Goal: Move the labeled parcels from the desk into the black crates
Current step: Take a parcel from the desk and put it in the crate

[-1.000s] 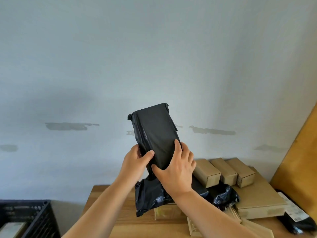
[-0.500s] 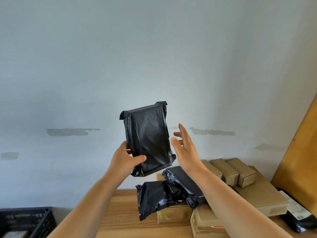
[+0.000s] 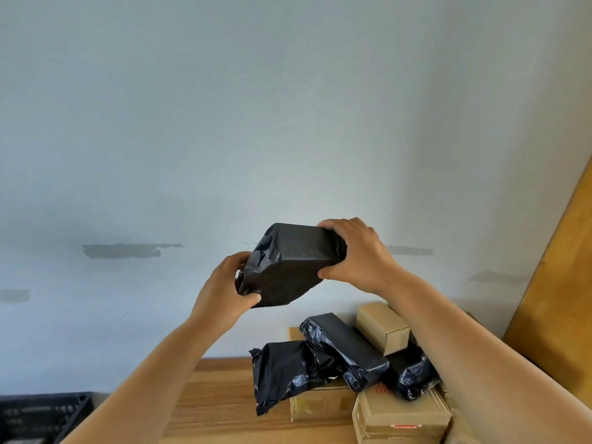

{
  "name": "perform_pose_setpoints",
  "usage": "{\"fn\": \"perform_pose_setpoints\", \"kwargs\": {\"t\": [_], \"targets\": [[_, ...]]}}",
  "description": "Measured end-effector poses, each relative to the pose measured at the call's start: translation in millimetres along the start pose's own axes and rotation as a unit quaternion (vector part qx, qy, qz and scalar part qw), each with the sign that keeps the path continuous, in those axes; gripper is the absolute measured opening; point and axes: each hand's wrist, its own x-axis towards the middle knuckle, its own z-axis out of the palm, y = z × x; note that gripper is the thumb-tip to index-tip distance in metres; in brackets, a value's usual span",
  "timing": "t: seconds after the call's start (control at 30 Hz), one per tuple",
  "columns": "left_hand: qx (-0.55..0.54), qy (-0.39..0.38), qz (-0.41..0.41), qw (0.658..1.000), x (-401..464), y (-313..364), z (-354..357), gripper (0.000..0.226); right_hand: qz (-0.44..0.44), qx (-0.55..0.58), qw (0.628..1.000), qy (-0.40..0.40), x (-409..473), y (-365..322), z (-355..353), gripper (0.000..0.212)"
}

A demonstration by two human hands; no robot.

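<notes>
Head view shows a black plastic-wrapped parcel (image 3: 290, 265) held up in the air in front of the pale wall (image 3: 288, 107), well above the counter (image 3: 221, 398), tilted so that its upper end leans to the right. Left hand (image 3: 224, 291) grips the parcel's lower left corner, thumb curled across the near face and fingers wrapped behind the crumpled end. Right hand (image 3: 358, 254) grips the upper right end, fingers curled over the top edge and thumb pressed against the underside; both grips are closed around the parcel. No label can be made out on the faces that show. Below it, on the wooden counter, lies a pile of further parcels: a black-wrapped parcel (image 3: 282, 373) at the left front with a loose flap hanging down, a long black-wrapped parcel (image 3: 344, 349) lying across it and slanting toward the right, and another black bag (image 3: 411, 376) just beside that, partly hidden by the right forearm. These rest on cardboard boxes, one plain box (image 3: 320, 405) under the black parcels and a larger taped box (image 3: 400, 418) at the right front with a red mark on its side. A small cardboard box (image 3: 382, 328) sits behind, near the wall. A yellow-brown wooden board (image 3: 560, 283) leans at the far right. At the lower left corner, beside and below the counter, the rim of a black crate (image 3: 45, 415) shows
</notes>
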Motion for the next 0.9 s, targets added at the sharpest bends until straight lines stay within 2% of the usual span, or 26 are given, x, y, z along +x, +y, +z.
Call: {"fn": "perform_pose_setpoints", "kwargs": {"t": [0.07,0.13,0.27,0.33,0.47,0.53,0.67,0.77,0.9], "targets": [[-0.006,0.005,0.000,1.000,3,-4,1,0.076,-0.031,-0.040,0.998,0.043,-4,-1,3,0.061],[0.004,0.025,-0.032,0.999,4,-7,1,0.075,-0.071,-0.083,0.987,0.121,-8,2,11,0.057],[-0.111,0.081,-0.097,0.986,-3,-3,-2,0.037,-0.129,-0.148,0.946,0.259,-15,11,29,0.056],[-0.177,0.059,-0.112,0.976,-8,9,-4,0.026,-0.158,-0.160,0.931,0.286,-20,16,37,0.059],[-0.292,-0.050,-0.195,0.935,-14,36,-8,0.052,-0.211,-0.174,0.909,0.316,-34,19,50,0.050],[-0.314,-0.087,-0.213,0.921,-15,43,-8,0.054,-0.227,-0.170,0.900,0.330,-39,17,56,0.047],[-0.332,-0.087,-0.205,0.917,-17,50,-4,0.038,-0.239,-0.160,0.894,0.343,-43,12,65,0.043],[-0.368,-0.058,-0.202,0.906,-18,49,-2,0.034,-0.238,-0.161,0.910,0.299,-47,18,69,0.043],[-0.363,-0.015,-0.178,0.914,-17,42,-3,0.038,-0.192,-0.120,0.957,0.182,-58,23,75,0.081]]}}
